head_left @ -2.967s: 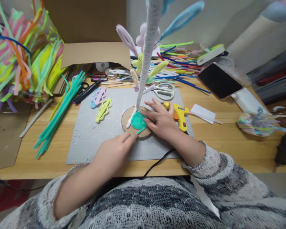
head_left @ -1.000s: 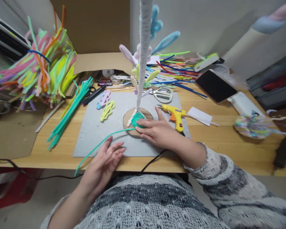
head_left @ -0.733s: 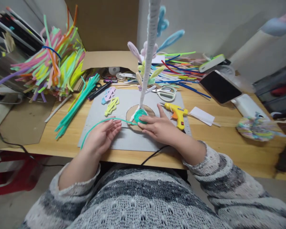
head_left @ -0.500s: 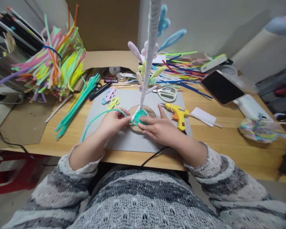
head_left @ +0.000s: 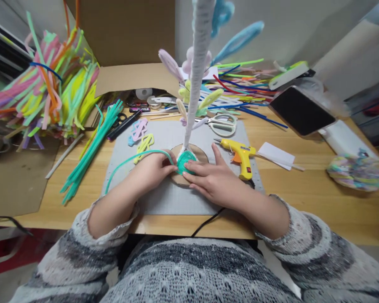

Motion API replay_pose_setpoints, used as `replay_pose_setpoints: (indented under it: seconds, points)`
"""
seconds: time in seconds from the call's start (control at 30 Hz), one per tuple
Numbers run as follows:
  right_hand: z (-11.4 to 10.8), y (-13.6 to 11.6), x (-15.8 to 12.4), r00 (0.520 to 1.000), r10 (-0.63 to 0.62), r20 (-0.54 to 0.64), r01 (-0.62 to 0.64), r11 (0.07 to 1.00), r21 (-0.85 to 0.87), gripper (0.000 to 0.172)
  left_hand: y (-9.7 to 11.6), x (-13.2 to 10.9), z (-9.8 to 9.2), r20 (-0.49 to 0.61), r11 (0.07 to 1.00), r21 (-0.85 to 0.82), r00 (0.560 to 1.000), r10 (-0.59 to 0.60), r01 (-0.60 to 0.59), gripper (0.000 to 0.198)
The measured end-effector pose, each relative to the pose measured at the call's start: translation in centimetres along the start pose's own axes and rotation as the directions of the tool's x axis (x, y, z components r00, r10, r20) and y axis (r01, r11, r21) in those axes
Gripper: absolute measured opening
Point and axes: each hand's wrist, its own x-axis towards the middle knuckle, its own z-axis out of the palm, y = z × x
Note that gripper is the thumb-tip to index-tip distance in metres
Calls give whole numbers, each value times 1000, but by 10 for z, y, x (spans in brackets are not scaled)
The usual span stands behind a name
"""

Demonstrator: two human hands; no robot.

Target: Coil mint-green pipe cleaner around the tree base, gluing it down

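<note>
A green pipe cleaner [head_left: 126, 162] arcs over my left hand [head_left: 156, 169], whose thumb and fingers pinch it beside the green coil [head_left: 185, 161]. The coil is wound flat at the foot of a tall white wrapped stem [head_left: 197, 71], on a round wood slice [head_left: 177, 181]. My right hand [head_left: 216, 174] rests its outstretched fingertips on the coil's right side, forefinger and thumb spread apart. Blue, pink and yellow pipe-cleaner petals [head_left: 240, 42] stick out from the stem. The stem's top is out of view.
A yellow glue gun [head_left: 240, 155] lies right of the wood slice, with scissors [head_left: 222, 125] behind. Green pipe cleaners [head_left: 93, 151] and pastel clips [head_left: 144, 145] lie left. A large pipe-cleaner bundle [head_left: 53, 84] stands back left. A phone [head_left: 302, 110] is at the right.
The view has shifted a little closer. My left fingers have moved slightly along the coil's left edge, still pinching the green strand. My right fingertips stay on the coil.
</note>
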Motion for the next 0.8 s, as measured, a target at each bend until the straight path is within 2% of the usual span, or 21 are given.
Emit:
replay_pose_setpoints:
  seconds: [0.3, 0.5, 0.67, 0.8]
  points:
    - [1, 1, -1, 1000, -8, -17, 9, 1000, 19, 30, -6, -5, 0, 35, 999, -32, 999, 9, -8, 3]
    - [2, 2, -1, 1000, -1, -10, 1, 1000, 24, 30, -8, -5, 9, -45, 997, -1, 996, 75, -75, 6]
    - [2, 1, -1, 1000, 6, -15, -5, 1000, 28, 29, 0, -8, 16, -81, 995, 101, 997, 2, 6, 6]
    - [1, 0, 0, 1000, 13, -9, -13, 999, 41, 29, 5, -10, 20, -114, 983, 181, 993, 12, 9, 5]
